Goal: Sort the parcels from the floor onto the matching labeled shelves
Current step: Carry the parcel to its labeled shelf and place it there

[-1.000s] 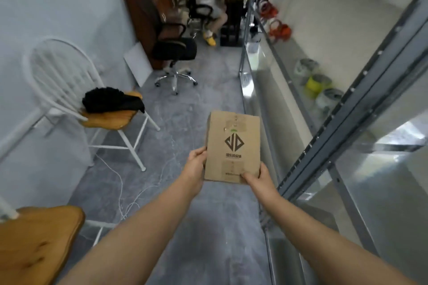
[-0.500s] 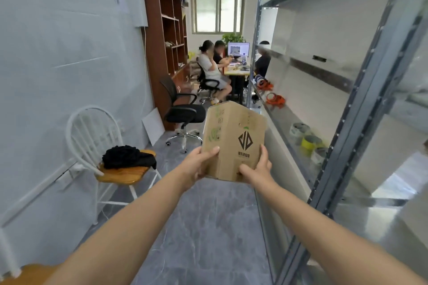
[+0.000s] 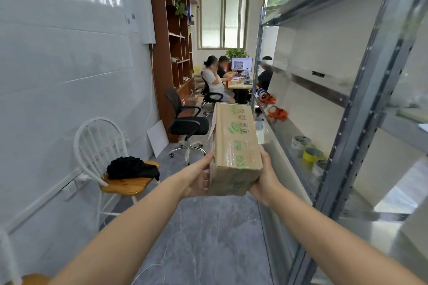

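Note:
I hold a brown cardboard parcel (image 3: 234, 146) with green print and clear tape out in front of me at chest height. Its long taped side faces up, and a white label edge shows on its left side. My left hand (image 3: 201, 177) supports it from the left and below. My right hand (image 3: 264, 176) clasps its right side. A grey metal shelving unit (image 3: 361, 109) runs along my right, close beside the parcel. No shelf label is readable from here.
Tape rolls (image 3: 309, 154) and orange items (image 3: 276, 111) lie on the middle shelf. A white chair (image 3: 102, 146) with black cloth stands at left, and a black office chair (image 3: 187, 122) further on. People sit at a desk (image 3: 239, 85) at the far end. The grey floor (image 3: 208, 238) stretches ahead.
The parcel has been rolled from its logo face onto its long taped side and lifted higher. My view has tilted up from the floor to the room and shelves.

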The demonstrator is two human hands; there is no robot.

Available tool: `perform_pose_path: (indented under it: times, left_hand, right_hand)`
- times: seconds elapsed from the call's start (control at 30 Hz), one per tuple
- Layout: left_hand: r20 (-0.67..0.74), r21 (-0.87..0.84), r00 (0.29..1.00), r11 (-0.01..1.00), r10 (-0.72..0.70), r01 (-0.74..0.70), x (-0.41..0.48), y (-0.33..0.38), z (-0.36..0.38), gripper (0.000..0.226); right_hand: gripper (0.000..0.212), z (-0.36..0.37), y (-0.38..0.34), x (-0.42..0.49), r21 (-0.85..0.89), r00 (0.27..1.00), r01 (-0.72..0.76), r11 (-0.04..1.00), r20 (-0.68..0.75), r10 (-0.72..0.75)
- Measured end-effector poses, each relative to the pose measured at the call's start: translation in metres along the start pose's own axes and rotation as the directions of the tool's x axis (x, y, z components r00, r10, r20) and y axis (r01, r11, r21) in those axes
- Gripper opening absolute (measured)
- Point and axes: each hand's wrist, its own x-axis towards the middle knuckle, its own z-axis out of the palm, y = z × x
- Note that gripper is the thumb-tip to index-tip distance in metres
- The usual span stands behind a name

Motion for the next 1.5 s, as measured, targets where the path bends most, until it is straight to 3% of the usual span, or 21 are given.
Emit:
perform_pose_path:
  times: [0.13, 0.2, 0.33, 0.47, 0.53, 0.6, 0.7, 0.77, 0.83, 0.93, 1.0, 1.07, 1.23, 1.37, 1.5]
  left_hand:
    - [-0.032, -0.075, 0.992, 0.990, 0.119, -0.121, 0.000, 0.000, 0.010, 0.046]
    - [-0.023, -0.094, 0.987, 0.982, 0.161, -0.163, 0.001, 0.001, 0.010, 0.042]
    - [-0.174, -0.063, 0.942, 0.951, 0.287, -0.302, 0.003, 0.000, 0.003, 0.092]
    - [-0.251, -0.109, 0.920, 0.935, 0.302, -0.337, 0.002, 0.006, 0.005, 0.048]
    - [-0.275, -0.211, 0.924, 0.921, 0.265, -0.327, 0.002, 0.008, 0.005, 0.047]
    - [-0.247, -0.233, 0.932, 0.917, 0.266, -0.323, 0.002, 0.007, 0.007, 0.046]
    - [-0.201, -0.228, 0.932, 0.911, 0.303, -0.345, 0.001, 0.008, 0.018, 0.049]
    - [-0.161, -0.229, 0.941, 0.916, 0.299, -0.330, 0.001, 0.009, 0.024, 0.052]
    - [-0.127, -0.265, 0.958, 0.923, 0.255, -0.281, 0.001, 0.009, 0.029, 0.055]
    - [-0.086, -0.283, 0.961, 0.919, 0.262, -0.275, 0.005, 0.005, 0.039, 0.051]
    - [-0.074, -0.304, 0.957, 0.908, 0.279, -0.288, 0.006, 0.001, 0.049, 0.047]
    - [-0.102, -0.323, 0.956, 0.900, 0.275, -0.293, 0.013, -0.004, 0.052, 0.045]
    - [0.039, -0.383, 0.985, 0.913, 0.169, -0.141, 0.048, 0.000, 0.056, 0.067]
    - [0.188, -0.351, 0.972, 0.934, 0.142, -0.069, 0.075, 0.012, 0.063, 0.068]
    - [0.323, -0.288, 0.938, 0.957, 0.130, -0.033, 0.090, 0.019, 0.071, 0.061]
  right_hand:
    - [0.066, -0.009, -0.008, -0.002, 0.034, 0.996, -0.017, 0.999, 0.091, 0.014]
    - [0.058, -0.017, -0.014, -0.002, -0.024, 0.993, -0.017, 1.000, 0.120, 0.020]
    - [0.036, -0.031, -0.021, 0.007, -0.190, 0.998, -0.046, 0.981, -0.054, 0.036]
    - [0.033, -0.038, -0.024, 0.016, -0.263, 0.991, -0.037, 0.964, -0.134, 0.002]
    - [0.034, -0.037, -0.027, 0.016, -0.337, 0.989, -0.019, 0.941, -0.147, -0.033]
    - [0.037, -0.039, -0.024, 0.019, -0.437, 0.990, -0.008, 0.900, -0.129, -0.054]
    - [0.032, -0.043, -0.020, 0.016, -0.451, 0.987, 0.007, 0.892, -0.141, -0.079]
    - [0.027, -0.044, -0.017, 0.013, -0.426, 0.971, 0.081, 0.901, -0.171, -0.169]
    - [0.035, -0.047, -0.012, 0.012, -0.441, 0.943, 0.177, 0.880, -0.179, -0.280]
    - [0.036, -0.053, -0.007, 0.014, -0.463, 0.915, 0.231, 0.856, -0.196, -0.353]
    - [0.032, -0.055, -0.009, 0.009, -0.468, 0.920, 0.204, 0.860, -0.209, -0.332]
    - [0.027, -0.058, -0.010, 0.007, -0.392, 0.944, 0.106, 0.914, -0.248, -0.216]
    - [0.042, -0.075, -0.018, 0.012, -0.197, 0.967, 0.034, 0.980, -0.240, -0.082]
    - [0.049, -0.081, -0.021, 0.011, -0.092, 0.934, 0.022, 0.996, -0.354, -0.053]
    - [0.049, -0.087, -0.017, 0.005, -0.097, 0.876, 0.043, 0.994, -0.475, -0.084]
